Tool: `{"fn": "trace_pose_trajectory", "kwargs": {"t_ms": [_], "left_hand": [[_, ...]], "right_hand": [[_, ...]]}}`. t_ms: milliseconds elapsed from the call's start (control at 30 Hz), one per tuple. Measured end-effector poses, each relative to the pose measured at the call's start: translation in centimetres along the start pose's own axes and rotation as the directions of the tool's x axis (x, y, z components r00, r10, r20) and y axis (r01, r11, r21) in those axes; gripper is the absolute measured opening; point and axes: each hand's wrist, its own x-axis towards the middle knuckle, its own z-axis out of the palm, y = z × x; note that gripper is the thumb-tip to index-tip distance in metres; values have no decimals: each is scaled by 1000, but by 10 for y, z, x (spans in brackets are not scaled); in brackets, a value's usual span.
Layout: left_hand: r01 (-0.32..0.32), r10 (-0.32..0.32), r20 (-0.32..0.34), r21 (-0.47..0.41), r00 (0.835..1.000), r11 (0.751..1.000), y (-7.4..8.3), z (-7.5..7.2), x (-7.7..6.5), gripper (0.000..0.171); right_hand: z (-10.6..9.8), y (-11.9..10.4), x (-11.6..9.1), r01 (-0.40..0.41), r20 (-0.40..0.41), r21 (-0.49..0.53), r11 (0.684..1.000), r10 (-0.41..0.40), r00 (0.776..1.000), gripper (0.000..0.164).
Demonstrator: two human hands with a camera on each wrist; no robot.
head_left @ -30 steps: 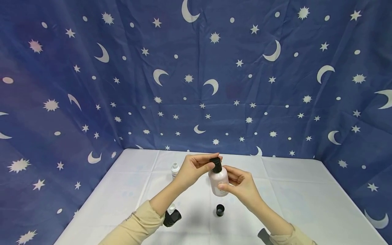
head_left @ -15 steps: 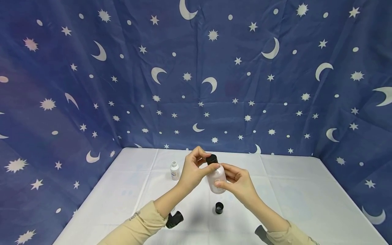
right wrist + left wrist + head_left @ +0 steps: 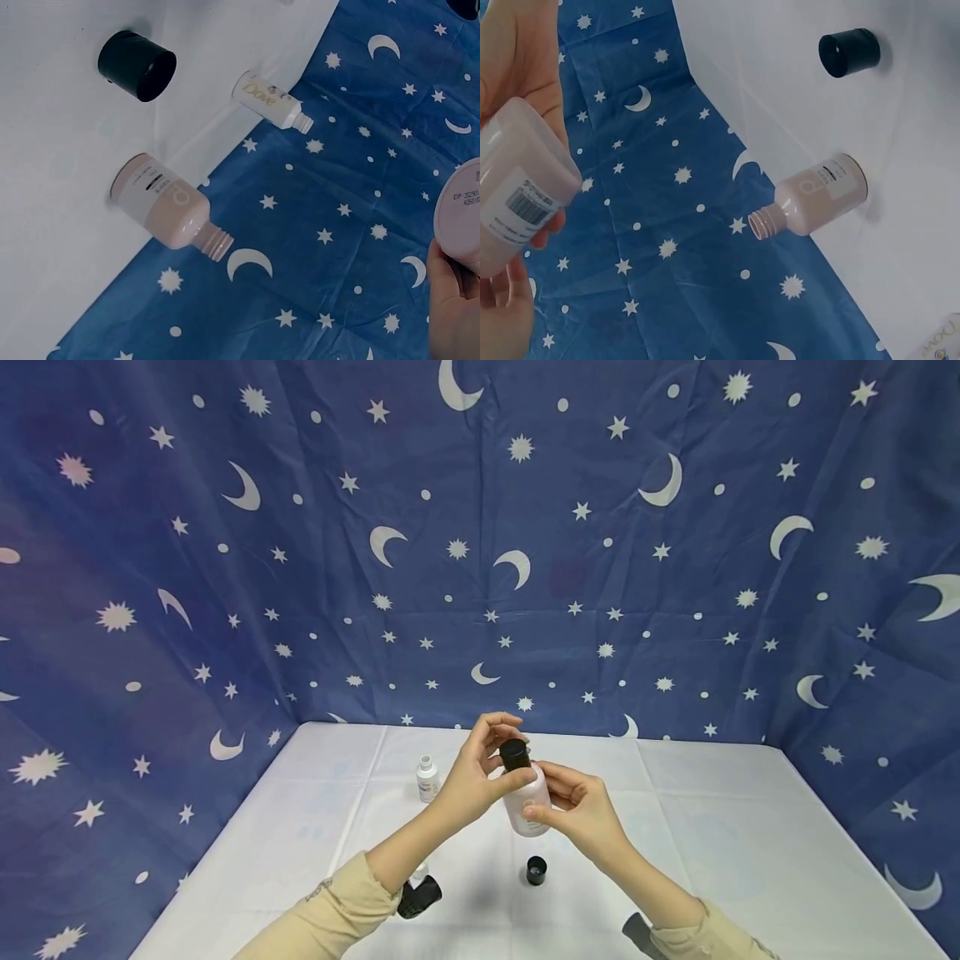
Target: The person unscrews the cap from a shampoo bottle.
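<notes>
A pale pink bottle (image 3: 528,806) with a black cap (image 3: 514,754) is held up over the table, leaning a little to the left. My right hand (image 3: 583,806) grips its body from the right, thumb across the front. At the top, my left hand (image 3: 480,772) pinches around the lower part of the cap, thumb in front and fingers behind. A second pink bottle (image 3: 825,195), capless with bare threads, stands on the table in both wrist views; in the head view the held bottle and hands hide it. A loose black cap (image 3: 536,870) rests on the cloth below.
A white Dove bottle (image 3: 428,779), also capless, stands at the back left of the hands. Near my left forearm a small white round thing (image 3: 420,871) lies partly behind the black wrist device (image 3: 420,896). A starry blue curtain (image 3: 487,568) rises behind the white table (image 3: 712,843).
The bottle has shifted slightly left and its cap leans further left. My left hand has turned about the cap, its thumb moving down to the cap's lower part. My right hand keeps its grip.
</notes>
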Motion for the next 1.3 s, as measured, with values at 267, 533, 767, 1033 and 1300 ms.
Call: {"fn": "trace_pose_trajectory", "kwargs": {"t_ms": [267, 533, 767, 1033, 1300], "left_hand": [[-77, 70, 163, 37, 984, 996, 3, -16, -5, 58], [-105, 69, 262, 125, 963, 987, 8, -22, -3, 41], [-48, 31, 191, 88, 981, 995, 3, -18, -3, 38], [-8, 7, -25, -26, 1000, 1000, -1, -11, -3, 47], [-65, 72, -131, 58, 989, 996, -1, 0, -3, 29]], "right_hand": [[-3, 2, -1, 28, 4, 10, 1000, -28, 1000, 54], [-6, 2, -2, 40, 13, 15, 999, -40, 999, 54], [-6, 4, -6, 51, 7, -2, 999, -51, 999, 53], [-7, 3, -7, 28, -17, -31, 999, -29, 999, 54], [-5, 3, -5, 44, -15, -24, 999, -44, 999, 54]]}}
